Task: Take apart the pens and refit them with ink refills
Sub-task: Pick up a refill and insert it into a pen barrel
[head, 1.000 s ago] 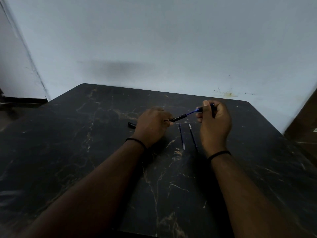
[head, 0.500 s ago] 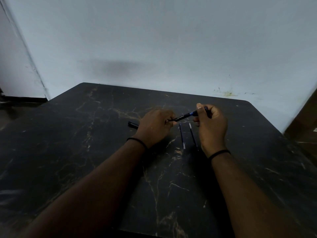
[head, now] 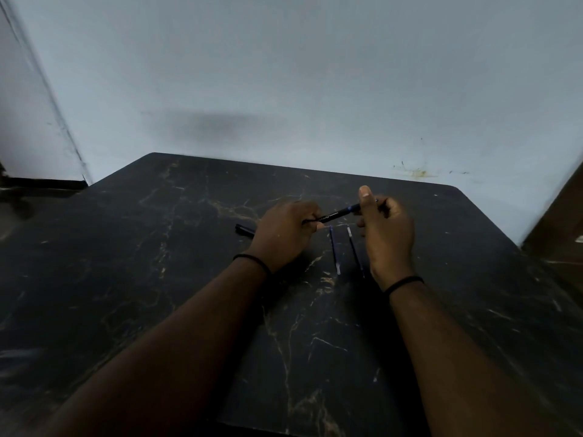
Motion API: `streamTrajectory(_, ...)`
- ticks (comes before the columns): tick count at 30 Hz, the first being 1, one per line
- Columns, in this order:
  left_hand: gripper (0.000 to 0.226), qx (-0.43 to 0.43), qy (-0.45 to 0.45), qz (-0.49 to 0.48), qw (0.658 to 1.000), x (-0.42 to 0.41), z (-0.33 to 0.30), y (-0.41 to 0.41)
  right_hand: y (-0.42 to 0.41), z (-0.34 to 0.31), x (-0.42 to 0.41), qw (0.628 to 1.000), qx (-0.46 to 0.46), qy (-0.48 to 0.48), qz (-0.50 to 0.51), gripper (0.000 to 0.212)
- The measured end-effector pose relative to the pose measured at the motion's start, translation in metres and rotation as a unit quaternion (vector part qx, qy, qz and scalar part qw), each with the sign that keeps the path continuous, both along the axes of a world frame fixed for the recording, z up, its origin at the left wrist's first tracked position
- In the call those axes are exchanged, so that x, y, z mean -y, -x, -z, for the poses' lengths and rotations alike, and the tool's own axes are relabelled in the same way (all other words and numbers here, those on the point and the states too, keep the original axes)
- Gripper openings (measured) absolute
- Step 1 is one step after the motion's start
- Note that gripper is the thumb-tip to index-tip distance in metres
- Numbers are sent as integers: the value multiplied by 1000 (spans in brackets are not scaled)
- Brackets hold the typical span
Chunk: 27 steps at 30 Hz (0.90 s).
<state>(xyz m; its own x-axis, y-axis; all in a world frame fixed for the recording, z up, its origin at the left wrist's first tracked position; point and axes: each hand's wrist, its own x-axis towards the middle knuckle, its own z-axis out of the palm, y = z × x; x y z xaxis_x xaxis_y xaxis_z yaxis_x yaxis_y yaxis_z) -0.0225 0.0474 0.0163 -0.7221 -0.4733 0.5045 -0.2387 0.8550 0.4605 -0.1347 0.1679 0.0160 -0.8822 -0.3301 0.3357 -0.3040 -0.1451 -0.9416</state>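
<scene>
Apparently the work is partway through its first pen. The left hand [head: 285, 230] is clamped round the black pen barrel [head: 329, 216], held above the middle of the desk [head: 126, 263], toward its far edge. The right hand [head: 386, 230] pinches a blue refill [head: 352, 209] at the barrel's open end, thumb raised; only a short blue stretch shows, so it looks nearly seated. Two more refills [head: 334, 249] lie side by side on the desk just below the hands, not yet fitted. Another black pen [head: 244, 230] rests behind the left hand, partly hidden, seemingly awaiting its turn.
</scene>
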Motion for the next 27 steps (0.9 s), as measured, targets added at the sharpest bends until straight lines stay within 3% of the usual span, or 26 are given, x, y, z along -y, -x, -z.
streamTrajectory(3, 6, -21, -39, -5, 999, 2, 1, 1, 1, -3, 3, 993, 60, 65, -77, 10)
streamTrajectory(7, 5, -33, -53, -2, 998, 5, 5, 1, 1, -4, 2, 983, 64, 99, -139, 18)
streamTrajectory(11, 6, -37, -72, 11, 997, 5, 8, 2, -1, -6, 3, 978, 105, 137, -115, 6)
streamTrajectory(15, 6, -42, -68, 15, 997, 3, 8, 4, 0, -5, 4, 986, 90, 124, -63, 14)
streamTrajectory(20, 5, -40, -70, 14, 997, 5, 9, 4, 1, -6, 3, 977, 119, 100, -146, 28)
streamTrajectory(27, 8, -51, -73, 11, 996, 6, 10, 4, -1, -4, 4, 973, 123, 131, -144, 13)
